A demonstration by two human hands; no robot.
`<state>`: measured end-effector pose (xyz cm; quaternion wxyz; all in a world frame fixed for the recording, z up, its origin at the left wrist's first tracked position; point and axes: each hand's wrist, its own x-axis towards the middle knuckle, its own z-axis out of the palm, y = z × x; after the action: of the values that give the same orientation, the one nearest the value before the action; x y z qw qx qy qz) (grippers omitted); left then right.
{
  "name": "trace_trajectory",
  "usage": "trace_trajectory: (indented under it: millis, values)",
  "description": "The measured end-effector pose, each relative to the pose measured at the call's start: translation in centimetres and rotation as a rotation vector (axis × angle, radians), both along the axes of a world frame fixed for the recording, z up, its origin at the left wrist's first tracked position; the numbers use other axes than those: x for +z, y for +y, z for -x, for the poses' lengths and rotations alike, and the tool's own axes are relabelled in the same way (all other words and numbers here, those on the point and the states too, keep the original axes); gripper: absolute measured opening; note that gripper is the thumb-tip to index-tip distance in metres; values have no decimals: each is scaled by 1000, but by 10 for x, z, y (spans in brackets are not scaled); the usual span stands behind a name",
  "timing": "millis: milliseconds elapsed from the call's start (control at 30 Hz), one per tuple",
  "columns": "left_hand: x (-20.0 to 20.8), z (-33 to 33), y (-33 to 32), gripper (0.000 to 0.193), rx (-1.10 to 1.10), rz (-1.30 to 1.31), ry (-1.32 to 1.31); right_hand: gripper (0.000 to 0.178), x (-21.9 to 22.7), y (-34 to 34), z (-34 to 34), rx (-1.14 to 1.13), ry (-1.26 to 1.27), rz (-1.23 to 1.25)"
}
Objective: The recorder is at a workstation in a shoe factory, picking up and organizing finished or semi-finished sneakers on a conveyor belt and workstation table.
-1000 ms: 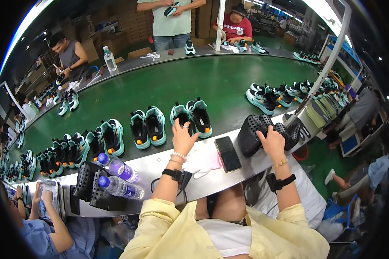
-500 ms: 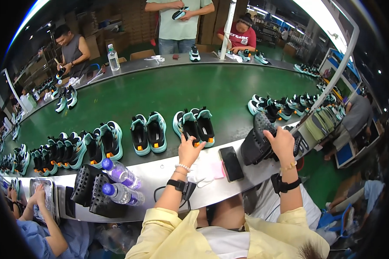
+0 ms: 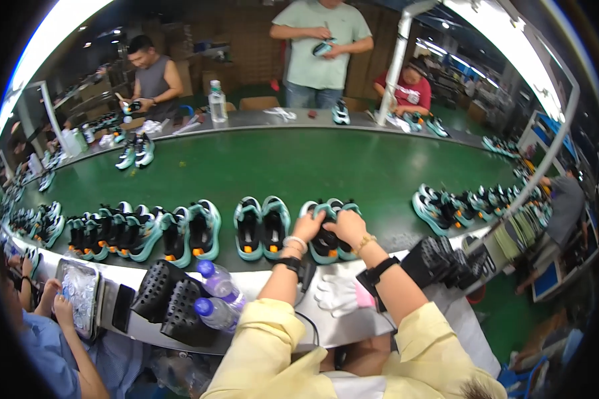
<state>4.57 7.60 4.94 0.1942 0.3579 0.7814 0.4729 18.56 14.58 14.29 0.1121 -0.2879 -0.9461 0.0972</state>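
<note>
Both my hands are at a pair of black and mint-green sneakers standing on the green table in front of me. My left hand [image 3: 306, 227] grips the left side of the opening of the left sneaker [image 3: 324, 249]. From the other side, my right hand [image 3: 349, 230] holds the same opening, its thumb pointing inward over the shoe. The right sneaker [image 3: 347, 255] is partly covered by my right hand and wrist. Just left of them stands another pair of sneakers [image 3: 261, 229] of the same kind, untouched.
More sneakers [image 3: 140, 233] line the left, others [image 3: 459, 206] the right. On the metal ledge lie white gloves [image 3: 335, 296], purple-capped bottles [image 3: 216, 312] and black studded pieces [image 3: 173, 299], with more studded pieces [image 3: 427, 263] at right. Co-workers [image 3: 323, 50] stand or sit across the table.
My right hand has let go of the black studded piece at right and come left onto the sneaker. My left hand now grips the shoe's opening. The view has shifted.
</note>
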Motion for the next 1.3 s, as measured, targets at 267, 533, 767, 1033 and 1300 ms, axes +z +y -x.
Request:
trace_trajectory:
  millis: [267,533,767,1033,1300]
  values:
    - [-1,-10,-20,70,126,-184,-21,17,-66,-32,44,-90,-48,-114]
    - [-13,-15,-17,69,165,-157,-59,28,-91,-14,62,-107,36,26]
    - [-30,13,-13,75,-6,-212,-159,27,-65,-29,25,88,167,142]
    - [1,-20,-22,78,62,-21,190,33,56,-44,-169,140,417,401]
    - [2,-50,-9,63,312,300,474,33,66,68,-329,-501,737,-86]
